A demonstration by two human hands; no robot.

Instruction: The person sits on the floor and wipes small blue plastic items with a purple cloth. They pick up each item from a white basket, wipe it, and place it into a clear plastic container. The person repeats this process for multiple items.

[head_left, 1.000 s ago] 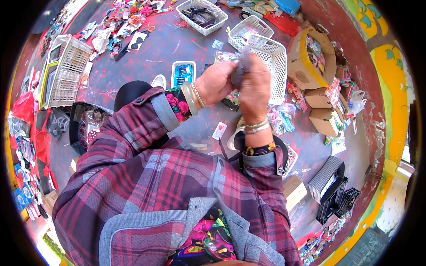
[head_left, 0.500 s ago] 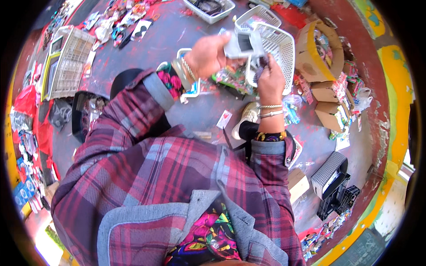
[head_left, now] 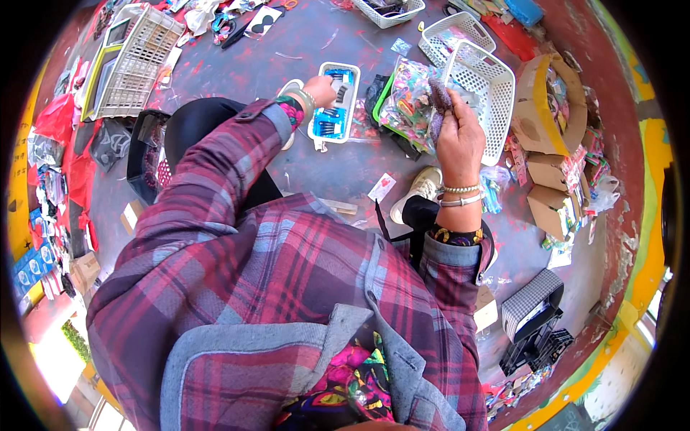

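Head view: left hand [head_left: 320, 90] has dropped to the blue tray [head_left: 335, 103], fingers pinching; right hand [head_left: 458, 133] stays clamped on a grey piece [head_left: 438, 97].

**Cluttered grey floor, painted walls, strong daylight**

Spreading across the middle: a grey concrete floor [head_left: 316, 65], streaked with red paint and scattered with paper scraps. Curving along three o'clock: a worn red wall [head_left: 614, 165] with a yellow band [head_left: 650, 258] beyond it. Lying at eleven o'clock: white plastic crates [head_left: 133, 61]. Sitting at twelve and one o'clock: more white baskets [head_left: 392, 11]. Stacking up at three o'clock: open cardboard boxes [head_left: 550, 108] crammed with small packets. Resting at four o'clock: a dark checkered case [head_left: 532, 309]. Piling along nine o'clock: red bags [head_left: 57, 118] and blue packets [head_left: 29, 269]. Pouring in at seven o'clock: glaring sunlight.
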